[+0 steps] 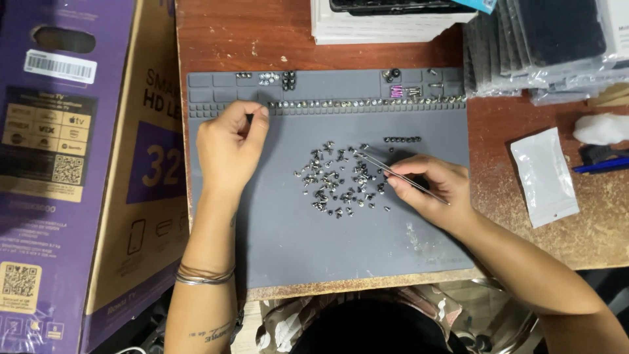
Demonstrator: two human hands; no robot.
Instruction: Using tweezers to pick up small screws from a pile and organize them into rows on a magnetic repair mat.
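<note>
Right hand (429,187) gripping tweezers (393,174) over loose screws (337,180), left hand (229,144) pinched, perhaps on a screw, grey mat (295,242)

This looks like a small electronics repair workshop. A grey repair mat (295,242) with moulded compartments covers a worn wooden desk (544,229), with a scatter of tiny screws (337,180) on it and more screws lined up in a row (367,103) along its slots. Stacks of boxed gadgets (386,23) stand at the back, and a large purple television carton (72,170) leans beside the desk.
</note>
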